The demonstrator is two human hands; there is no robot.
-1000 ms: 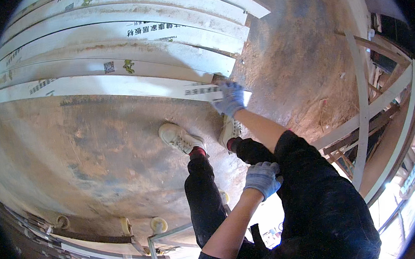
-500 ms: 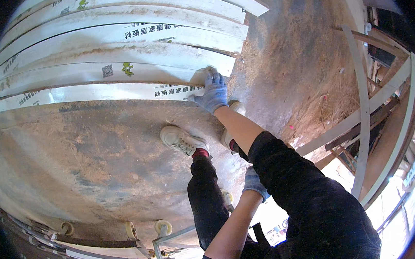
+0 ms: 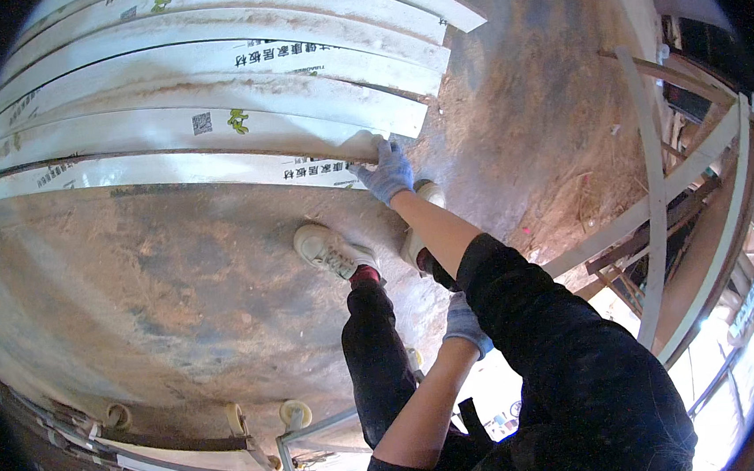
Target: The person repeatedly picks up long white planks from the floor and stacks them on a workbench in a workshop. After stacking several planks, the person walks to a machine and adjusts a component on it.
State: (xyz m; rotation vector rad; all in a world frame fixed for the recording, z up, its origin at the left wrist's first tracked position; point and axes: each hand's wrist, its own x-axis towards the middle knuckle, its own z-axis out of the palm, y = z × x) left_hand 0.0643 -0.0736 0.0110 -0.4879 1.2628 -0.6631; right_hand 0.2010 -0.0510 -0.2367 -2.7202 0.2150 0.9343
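Observation:
My right hand [image 3: 387,173], in a blue-grey knit glove, is at the right end of the nearest white board [image 3: 204,173]. Its fingers are bent over the board's end, with the thumb along the near edge. Farther off, several more long white boards [image 3: 147,130] lie side by side, dusty, with dark print and green marks on some. My left hand [image 3: 463,322], gloved alike, is low by my legs, close to the black right sleeve. That sleeve partly covers it, and its fingers cannot be made out.
My pale shoes [image 3: 329,250] stand on the dusty brown floor [image 3: 203,276] close to the boards. At the right leans a heap of strips and planks [image 3: 658,204]. A metal frame [image 3: 321,424] and a castor wheel [image 3: 294,414] are at the lower left.
My right hand has shifted slightly toward me at the board's end, its fingers a little lower. Print on the boards appears slightly farther right. My left hand stays about where it was.

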